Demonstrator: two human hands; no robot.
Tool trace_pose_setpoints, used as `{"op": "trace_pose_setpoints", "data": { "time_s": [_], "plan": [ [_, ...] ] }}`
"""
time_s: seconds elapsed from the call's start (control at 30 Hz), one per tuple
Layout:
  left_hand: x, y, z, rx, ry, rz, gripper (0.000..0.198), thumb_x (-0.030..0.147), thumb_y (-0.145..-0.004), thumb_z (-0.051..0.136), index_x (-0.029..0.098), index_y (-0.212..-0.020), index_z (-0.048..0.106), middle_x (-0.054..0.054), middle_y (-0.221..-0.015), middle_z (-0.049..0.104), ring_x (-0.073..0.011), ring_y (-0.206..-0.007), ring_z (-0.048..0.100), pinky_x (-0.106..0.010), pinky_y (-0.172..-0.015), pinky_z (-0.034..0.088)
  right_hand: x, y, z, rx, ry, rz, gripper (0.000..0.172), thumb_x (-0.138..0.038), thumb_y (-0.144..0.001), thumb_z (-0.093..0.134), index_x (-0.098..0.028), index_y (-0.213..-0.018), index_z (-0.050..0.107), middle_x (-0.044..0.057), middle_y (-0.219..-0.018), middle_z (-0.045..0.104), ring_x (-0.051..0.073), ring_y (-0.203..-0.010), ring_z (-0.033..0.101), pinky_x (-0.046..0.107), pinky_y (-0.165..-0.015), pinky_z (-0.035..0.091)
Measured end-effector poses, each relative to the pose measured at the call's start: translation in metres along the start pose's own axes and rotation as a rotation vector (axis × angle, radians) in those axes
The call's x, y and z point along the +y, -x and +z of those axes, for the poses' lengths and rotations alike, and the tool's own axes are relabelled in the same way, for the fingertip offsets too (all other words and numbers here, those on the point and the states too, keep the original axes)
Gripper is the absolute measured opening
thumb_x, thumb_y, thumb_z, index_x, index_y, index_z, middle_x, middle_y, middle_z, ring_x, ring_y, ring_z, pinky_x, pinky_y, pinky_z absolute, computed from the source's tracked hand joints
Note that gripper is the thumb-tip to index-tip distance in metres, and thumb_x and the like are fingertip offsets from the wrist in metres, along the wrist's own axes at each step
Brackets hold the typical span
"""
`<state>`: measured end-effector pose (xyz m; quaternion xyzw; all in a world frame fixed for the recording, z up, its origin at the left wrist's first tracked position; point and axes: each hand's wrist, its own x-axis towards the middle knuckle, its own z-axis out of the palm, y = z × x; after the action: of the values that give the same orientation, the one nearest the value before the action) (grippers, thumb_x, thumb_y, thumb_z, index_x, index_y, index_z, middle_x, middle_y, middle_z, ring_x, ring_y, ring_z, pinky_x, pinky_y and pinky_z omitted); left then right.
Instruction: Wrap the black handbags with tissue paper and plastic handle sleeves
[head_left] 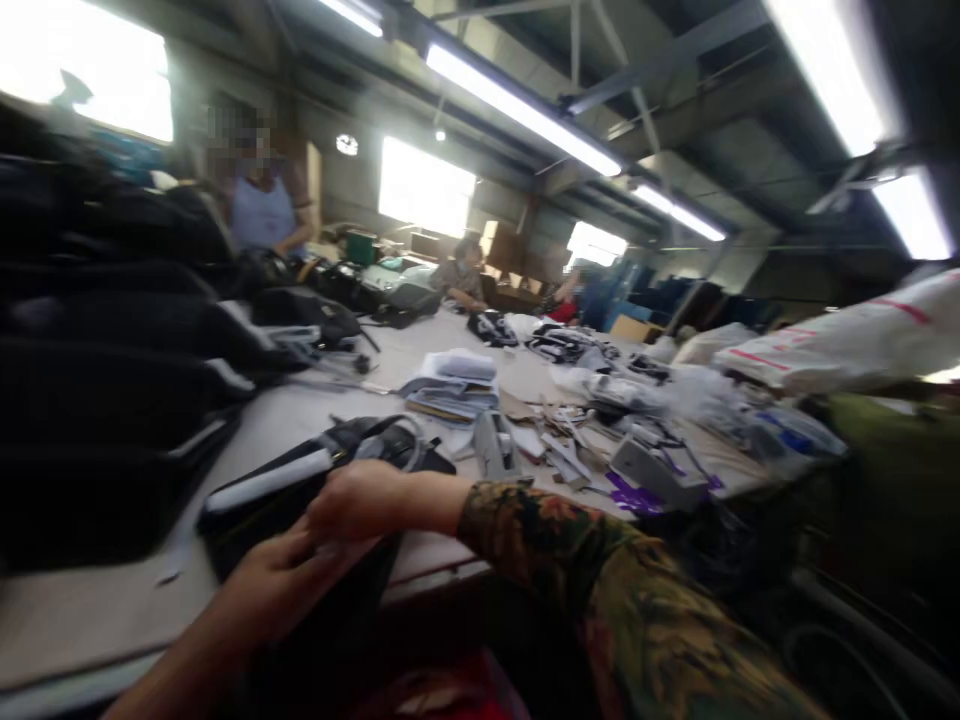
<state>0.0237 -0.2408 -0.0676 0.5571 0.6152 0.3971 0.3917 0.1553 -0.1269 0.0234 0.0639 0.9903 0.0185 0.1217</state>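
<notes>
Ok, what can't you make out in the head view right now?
All in the head view:
Left hand: fingertips, lost in blur near the right hand.
Right hand: its exact grip, blurred.
Black item: middle, hidden by both hands.
Clock: time, too small and blurred.
White sack: right end, cut off by the right edge.

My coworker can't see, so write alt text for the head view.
A left hand and right hand close together at a black bag on a cluttered table. Dark bag-like items are piled left; people beyond.
</notes>
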Motion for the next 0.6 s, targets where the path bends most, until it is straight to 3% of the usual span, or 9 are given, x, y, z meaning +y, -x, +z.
{"op": "trace_pose_setpoints", "data": {
  "time_s": [0.1,0.23,0.33,0.47,0.6],
  "plan": [
    [0.017,0.014,0.003,0.020,0.144,0.051,0.044,0.054,-0.069,0.075,0.022,-0.098,0.081,-0.006,-0.107,0.077,-0.0330,-0.108,0.067,-0.043,-0.099,0.051,0.002,0.002,-0.002,0.066,-0.360,0.038,0.020,-0.032,-0.093,0.061,-0.017,-0.099,0.073,0.004,-0.097,0.076,0.018,-0.087,0.069,0.025,-0.076,0.050],
    [0.005,0.008,0.004,0.056,0.278,0.122,0.042,0.043,-0.073,0.076,0.017,-0.107,0.079,-0.010,-0.127,0.069,-0.0297,-0.123,0.059,-0.039,-0.109,0.043,0.015,0.018,-0.001,0.210,-0.535,-0.024,0.024,-0.025,-0.087,0.068,-0.017,-0.110,0.070,0.009,-0.105,0.074,0.022,-0.094,0.069,0.030,-0.085,0.051],
    [-0.003,0.011,0.004,0.024,0.301,0.127,0.040,0.037,-0.076,0.074,0.014,-0.108,0.078,-0.011,-0.126,0.069,-0.0286,-0.123,0.059,-0.037,-0.111,0.041,0.015,0.036,0.000,0.212,-0.410,-0.100,0.036,-0.034,-0.078,0.079,-0.022,-0.111,0.070,0.010,-0.111,0.072,0.028,-0.103,0.065,0.038,-0.095,0.046],
    [-0.005,0.012,0.004,0.020,0.260,0.122,0.034,0.034,-0.078,0.072,0.014,-0.106,0.078,-0.009,-0.117,0.073,-0.0279,-0.117,0.060,-0.037,-0.107,0.042,0.002,0.047,0.011,0.215,-0.107,-0.126,0.053,-0.041,-0.077,0.080,-0.019,-0.122,0.063,0.012,-0.118,0.068,0.030,-0.111,0.059,0.044,-0.101,0.039],
    [-0.006,0.010,0.003,0.044,0.209,0.085,0.029,0.032,-0.079,0.069,0.013,-0.100,0.079,-0.007,-0.103,0.076,-0.0260,-0.105,0.065,-0.034,-0.097,0.048,-0.007,0.039,0.029,0.276,0.074,-0.119,0.040,-0.037,-0.081,0.074,-0.016,-0.114,0.064,0.012,-0.112,0.067,0.028,-0.107,0.055,0.043,-0.096,0.037]
  ]
}}
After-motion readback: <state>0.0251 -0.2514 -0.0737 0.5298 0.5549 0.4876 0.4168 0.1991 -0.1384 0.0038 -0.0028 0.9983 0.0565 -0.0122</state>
